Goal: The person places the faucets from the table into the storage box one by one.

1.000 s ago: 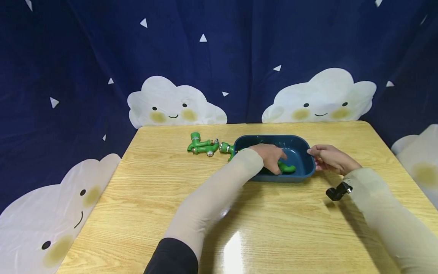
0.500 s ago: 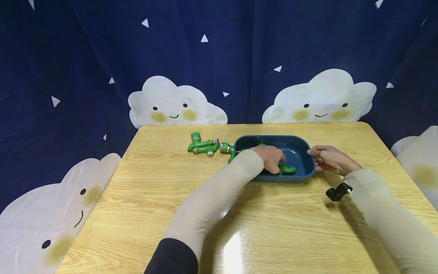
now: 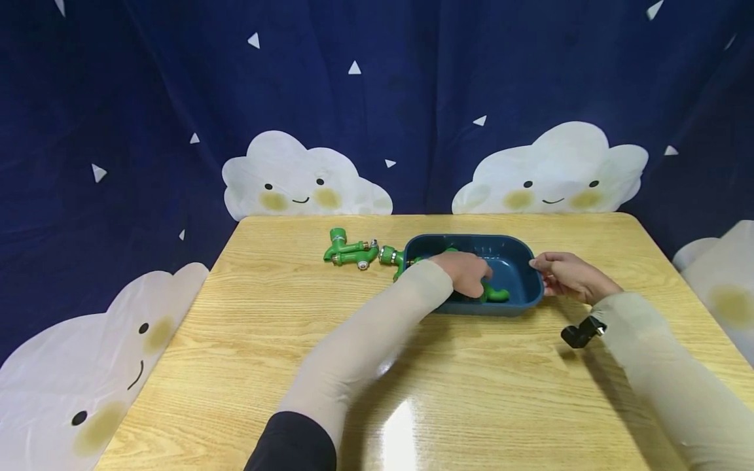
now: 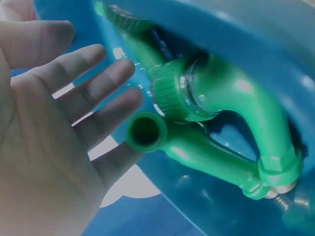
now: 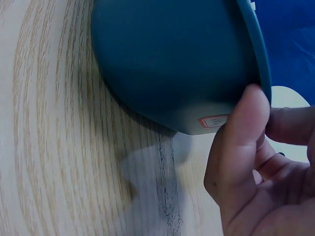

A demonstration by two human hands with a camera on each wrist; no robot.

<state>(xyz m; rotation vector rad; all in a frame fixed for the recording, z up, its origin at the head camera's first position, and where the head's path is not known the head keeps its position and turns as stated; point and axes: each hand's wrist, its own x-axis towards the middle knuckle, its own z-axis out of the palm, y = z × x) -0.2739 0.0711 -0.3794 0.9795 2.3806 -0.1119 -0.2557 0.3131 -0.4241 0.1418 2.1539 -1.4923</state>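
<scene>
Green taps [image 3: 350, 258], blue bin [image 3: 489, 309] on table [image 3: 235, 360]

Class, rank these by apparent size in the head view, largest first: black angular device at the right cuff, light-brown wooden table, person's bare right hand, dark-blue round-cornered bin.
1. Wooden table
2. Dark-blue bin
3. Right hand
4. Black device

Right hand [image 5: 273, 189] pinches dark-blue bin [image 5: 172, 54] at the rim [image 5: 262, 54] | red-bordered label [image 5: 213, 121] on bin's wall | wood-grained worktop [image 5: 49, 123] at left
</scene>
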